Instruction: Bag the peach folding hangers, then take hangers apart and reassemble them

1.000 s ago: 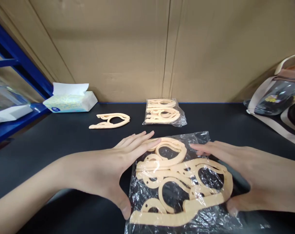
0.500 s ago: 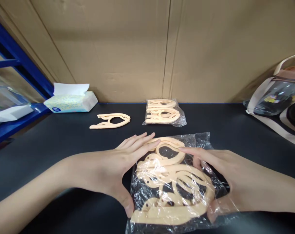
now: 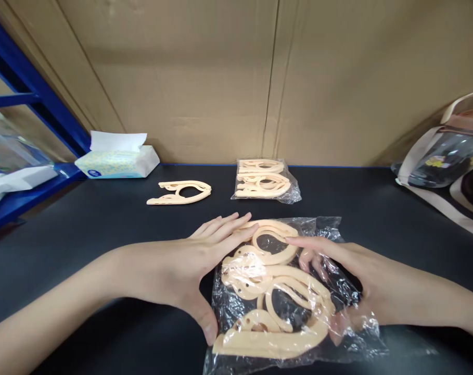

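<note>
A clear plastic bag (image 3: 347, 281) of beige folding clothes hangers (image 3: 275, 341) lies flat before me. My left hand (image 3: 197, 265) is open along the bag's left side; its fingers reach the upper hanger and its thumb is by the lower hanger's end. My right hand (image 3: 345, 276) is open at the right side, index fingertip on the upper hanger and thumb against the lower one's curved end. Its other fingers bend against the film, partly hidden. Farther back lie a loose beige folding hanger (image 3: 199, 197) and a smaller bagged set of hangers (image 3: 269, 188).
A tissue pack (image 3: 119, 162) sits at the back left, near a blue metal frame (image 3: 37, 104). At the right stands a clear bottle (image 3: 431, 161) whose pale strap (image 3: 443, 205) trails over the black tabletop (image 3: 84, 224). A cardboard wall (image 3: 189, 78) closes off the back.
The lower hangers have shifted slightly left inside the bag, pressed by my right hand. My right fingers have edged inward; my left hand stays nearly in place. The view has shifted a little.
</note>
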Tool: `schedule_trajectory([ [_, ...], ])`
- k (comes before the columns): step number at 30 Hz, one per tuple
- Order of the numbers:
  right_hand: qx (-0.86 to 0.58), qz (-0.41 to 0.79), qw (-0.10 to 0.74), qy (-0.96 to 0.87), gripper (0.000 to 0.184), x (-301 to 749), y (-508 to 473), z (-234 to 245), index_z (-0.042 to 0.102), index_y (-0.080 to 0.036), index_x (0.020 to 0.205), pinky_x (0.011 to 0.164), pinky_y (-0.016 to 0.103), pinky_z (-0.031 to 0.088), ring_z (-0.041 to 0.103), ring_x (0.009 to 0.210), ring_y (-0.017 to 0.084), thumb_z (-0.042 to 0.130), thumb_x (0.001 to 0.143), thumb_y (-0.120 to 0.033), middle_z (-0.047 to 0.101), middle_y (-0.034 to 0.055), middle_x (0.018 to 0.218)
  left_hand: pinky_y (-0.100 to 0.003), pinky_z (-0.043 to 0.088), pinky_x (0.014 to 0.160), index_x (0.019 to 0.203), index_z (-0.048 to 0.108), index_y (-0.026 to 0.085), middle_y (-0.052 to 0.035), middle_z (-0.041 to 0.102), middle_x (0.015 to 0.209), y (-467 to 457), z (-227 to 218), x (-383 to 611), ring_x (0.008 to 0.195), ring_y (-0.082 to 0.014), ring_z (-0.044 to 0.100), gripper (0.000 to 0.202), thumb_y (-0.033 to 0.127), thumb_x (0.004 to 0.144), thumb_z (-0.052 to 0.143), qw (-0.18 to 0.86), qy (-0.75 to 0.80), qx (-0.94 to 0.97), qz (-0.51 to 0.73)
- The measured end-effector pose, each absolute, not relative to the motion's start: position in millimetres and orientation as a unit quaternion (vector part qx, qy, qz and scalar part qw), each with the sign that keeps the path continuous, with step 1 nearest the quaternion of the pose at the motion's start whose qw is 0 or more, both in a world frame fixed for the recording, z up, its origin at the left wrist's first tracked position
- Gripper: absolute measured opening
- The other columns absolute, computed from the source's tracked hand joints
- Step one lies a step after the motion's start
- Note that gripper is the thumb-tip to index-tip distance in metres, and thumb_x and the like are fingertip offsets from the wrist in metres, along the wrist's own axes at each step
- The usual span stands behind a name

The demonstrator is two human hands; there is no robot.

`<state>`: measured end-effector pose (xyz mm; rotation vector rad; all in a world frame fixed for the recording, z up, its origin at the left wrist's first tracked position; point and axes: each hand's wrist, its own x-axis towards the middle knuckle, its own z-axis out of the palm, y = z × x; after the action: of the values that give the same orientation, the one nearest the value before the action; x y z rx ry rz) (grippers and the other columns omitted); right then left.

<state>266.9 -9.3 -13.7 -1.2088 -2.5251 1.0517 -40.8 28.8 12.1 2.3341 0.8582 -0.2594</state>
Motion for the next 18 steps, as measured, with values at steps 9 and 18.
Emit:
schedule_trajectory([
  [9, -0.387, 0.33, 0.095, -0.856, 0.088, 265.6, -9.0, -13.8, 0.039, -0.039, 0.146, 0.081, 0.033, 0.055, 0.065, 0.086, 0.018, 0.081, 0.069, -0.051, 0.066, -0.0005, 0.113, -0.06, 0.01, 0.119, 0.156, -0.004, 0.037, -0.0038, -0.013, 0.164, 26.7, 14.4, -42.7, 0.148, -0.0377, -0.013, 0.127, 0.059, 0.064, 0.081, 0.316, 0.329, 0.882, -0.116],
  [18, -0.37, 0.267, 0.117, -0.882, 0.086, 262.6, -14.5, -19.2, 0.039, -0.035, 0.145, 0.084, 0.032, 0.055, 0.067, 0.091, 0.018, 0.08, 0.071, -0.048, 0.067, 0.0007, 0.119, -0.068, 0.008, 0.115, 0.152, -0.011, 0.043, -0.0018, -0.018, 0.163, 26.6, 5.5, -48.6, 0.145, -0.0455, -0.015, 0.135, 0.056, 0.058, 0.086, 0.316, 0.313, 0.89, -0.1],
])
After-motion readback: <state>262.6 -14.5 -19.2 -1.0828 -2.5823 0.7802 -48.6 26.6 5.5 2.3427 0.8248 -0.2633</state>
